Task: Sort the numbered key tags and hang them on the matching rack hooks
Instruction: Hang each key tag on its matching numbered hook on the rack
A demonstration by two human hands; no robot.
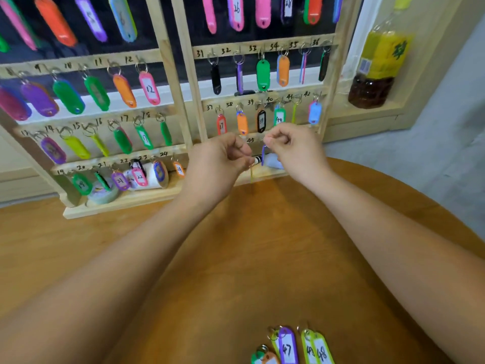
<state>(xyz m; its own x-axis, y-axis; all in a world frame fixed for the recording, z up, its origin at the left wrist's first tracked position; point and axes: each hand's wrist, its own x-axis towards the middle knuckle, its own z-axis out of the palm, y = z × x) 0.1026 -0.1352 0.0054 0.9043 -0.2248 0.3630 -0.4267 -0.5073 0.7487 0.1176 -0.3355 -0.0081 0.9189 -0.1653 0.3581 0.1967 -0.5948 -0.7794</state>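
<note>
a: how far along is the sorting?

b: far, by the look of it. the rack (181,82) fills the view from nine round to one o'clock. nearly every hook i can read carries a tag, 8 to 24 on its left panel and 31 to 42 on its right.

a: and the hands?

b: both are at the bottom row of the right panel, just toward twelve o'clock of centre, near the written 45. the right hand (294,145) has its fingertips pinched on the top of a purple tag (263,153), which hangs edge-on below them. the left hand (220,158) is curled and pinching too. a thin yellowish tag (252,177) dangles under it, so i judge it holds that one by the ring, though the ring itself is hidden.

a: are those two on their hooks yet?

b: cannot tell, because the hands cover the hooks there. i'd judge this step to be the hanging of the mid-forties.

a: what is left?

b: a small cluster lies on the tabletop (236,245) at six o'clock. it has a purple tag marked 47 (287,348), a lime tag marked 48 (322,350) and a second lime one beside it that may read 49. there is also a green-and-orange pair (265,358) cut off by the edge, numbers unseen. so only the last few hooks of that bottom row seem unfilled.
</note>
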